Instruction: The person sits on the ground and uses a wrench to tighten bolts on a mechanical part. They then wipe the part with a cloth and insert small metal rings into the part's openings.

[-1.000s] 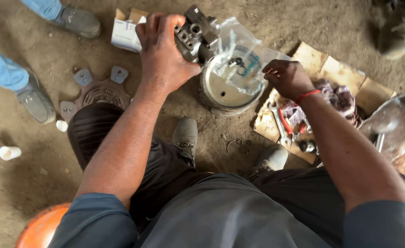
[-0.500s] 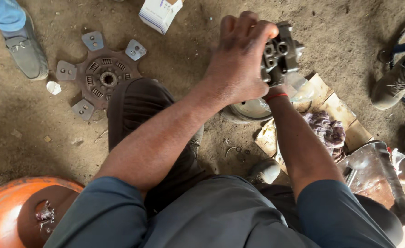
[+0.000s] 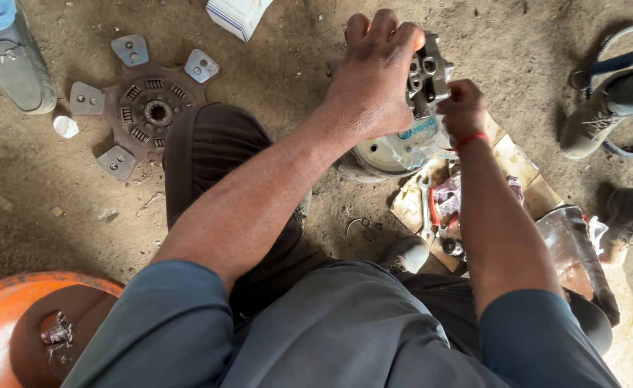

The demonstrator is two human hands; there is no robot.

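My left hand point(image 3: 372, 75) grips a grey cast-metal engine part point(image 3: 428, 73) with round ports, held up over the dirt floor. My right hand point(image 3: 461, 108), with a red band at the wrist, pinches the right side of that same part. Under both hands a round metal housing point(image 3: 382, 159) lies on the ground, half wrapped in clear plastic film. My arms hide much of it.
A rusty clutch disc point(image 3: 145, 106) with grey pads lies at the upper left, by a grey shoe point(image 3: 16, 65). A white box point(image 3: 239, 14) sits at the top. Cardboard point(image 3: 512, 167) with pliers and small parts lies to the right. An orange drum point(image 3: 29, 323) stands at the lower left, boots point(image 3: 598, 122) at the right.
The view has swung left, bringing the clutch disc and orange drum into sight. My left hand raised the metal part off the housing; my right hand came up to it.
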